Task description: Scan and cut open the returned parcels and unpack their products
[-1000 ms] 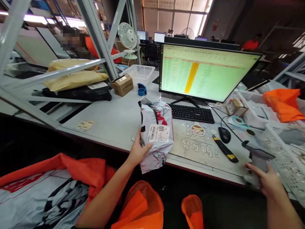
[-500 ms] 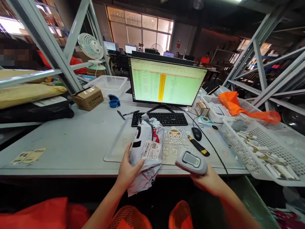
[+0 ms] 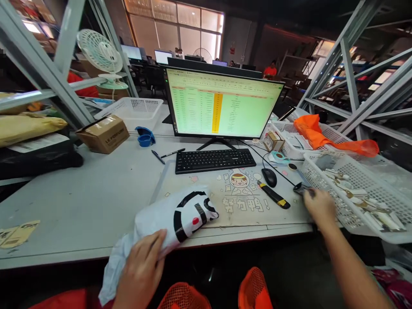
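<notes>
A grey-white poly mailer parcel (image 3: 175,216) with black and red print lies flat at the table's near edge, partly on the desk mat (image 3: 244,204). My left hand (image 3: 141,268) is closed on its crumpled near end, which hangs over the edge. My right hand (image 3: 318,206), a little blurred, is stretched out to the right against the white basket (image 3: 354,195). Its fingers curl round a barcode scanner (image 3: 300,188), of which only the dark tip shows.
A monitor (image 3: 222,105), keyboard (image 3: 215,159), mouse (image 3: 269,177) and utility knife (image 3: 273,195) stand mid-table. A cardboard box (image 3: 104,135), blue tape dispenser (image 3: 144,136) and yellow mailers (image 3: 25,124) are at the left. Grey rack struts (image 3: 48,73) cross both sides. An orange cloth (image 3: 315,133) lies on the far baskets.
The parcel went from upright with its label showing to lying flat, label hidden. My right hand carried the scanner from in front of the parcel out to the basket at the right.
</notes>
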`<state>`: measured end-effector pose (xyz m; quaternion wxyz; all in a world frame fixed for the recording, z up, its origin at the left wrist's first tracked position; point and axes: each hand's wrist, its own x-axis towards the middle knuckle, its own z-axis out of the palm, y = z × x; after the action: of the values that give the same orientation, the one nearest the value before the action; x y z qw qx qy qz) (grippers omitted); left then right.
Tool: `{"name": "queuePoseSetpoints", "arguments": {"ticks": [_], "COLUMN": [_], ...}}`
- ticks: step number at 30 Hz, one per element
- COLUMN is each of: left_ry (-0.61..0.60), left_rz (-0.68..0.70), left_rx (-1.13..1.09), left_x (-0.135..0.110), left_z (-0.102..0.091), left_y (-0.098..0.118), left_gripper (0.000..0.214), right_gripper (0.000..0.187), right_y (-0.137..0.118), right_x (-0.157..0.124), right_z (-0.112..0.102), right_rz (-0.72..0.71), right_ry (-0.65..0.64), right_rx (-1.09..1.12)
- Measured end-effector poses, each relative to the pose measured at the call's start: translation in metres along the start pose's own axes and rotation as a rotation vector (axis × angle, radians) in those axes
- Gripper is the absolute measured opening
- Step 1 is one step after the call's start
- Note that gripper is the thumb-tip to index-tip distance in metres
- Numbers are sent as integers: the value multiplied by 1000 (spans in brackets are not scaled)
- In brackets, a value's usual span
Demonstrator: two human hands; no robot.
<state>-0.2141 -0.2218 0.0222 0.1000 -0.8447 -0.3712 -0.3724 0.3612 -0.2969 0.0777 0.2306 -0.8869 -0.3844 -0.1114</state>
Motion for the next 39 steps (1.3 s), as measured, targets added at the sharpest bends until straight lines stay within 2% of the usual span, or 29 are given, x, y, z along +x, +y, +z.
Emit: {"name": "queuePoseSetpoints", "arguments": {"ticks": [1, 2, 4, 7, 10, 13, 16, 19, 21, 23, 26, 30, 33, 35, 37, 39], "left_ry": [-29, -56, -104, -134, -94, -11, 37, -33, -126, -197, -216, -106, -58, -115, -173, -173], "left_rz": [7, 11, 22, 30, -27, -156, -267, -338, -364, -389, -463, -542, -407, -248, -122, -65], "left_rx": [-33, -69, -152, -285, -329, -193, -46, -38, -88, -133, -155, -171, -265, -353, -393, -380], "left_x": [2, 4, 9, 11, 0, -19, -32, -32, -29, -26, -24, -11, 9, 23, 31, 32], "left_z": [9, 16, 22, 11, -11, -21, -12, 4, 12, 17, 25, 46, 69, 81, 88, 90], "left_y": [9, 20, 37, 44, 20, -21, -56, -70, -67, -55, -27, 26, 69, 91, 105, 109], "left_gripper": [46, 43, 39, 39, 39, 36, 36, 43, 46, 45, 44, 38, 34, 34, 27, 18], "right_gripper": [37, 40, 39, 47, 55, 54, 49, 44, 44, 46, 48, 56, 54, 52, 50, 46], "right_y": [-22, -47, -100, -164, -197, -209, -221, -232, -229, -210, -153, -69, -36, -27, -21, -14], "right_x": [1, 3, 11, 28, 43, 52, 57, 59, 55, 46, 18, -29, -53, -57, -52, -46], "right_z": [12, 26, 60, 106, 129, 136, 139, 136, 127, 112, 81, 51, 47, 50, 52, 47], "right_rz": [-64, -224, -382, -486, -533, -538, -524, -513, -507, -496, -434, -274, -268, -287, -280, -240], "right_ry": [-42, -157, -247, -262, -270, -259, -244, -247, -253, -271, -315, -323, -291, -239, -194, -177], "right_rx": [12, 24, 45, 24, -16, -55, -98, -141, -161, -184, -242, -331, -272, -151, -29, 43]}}
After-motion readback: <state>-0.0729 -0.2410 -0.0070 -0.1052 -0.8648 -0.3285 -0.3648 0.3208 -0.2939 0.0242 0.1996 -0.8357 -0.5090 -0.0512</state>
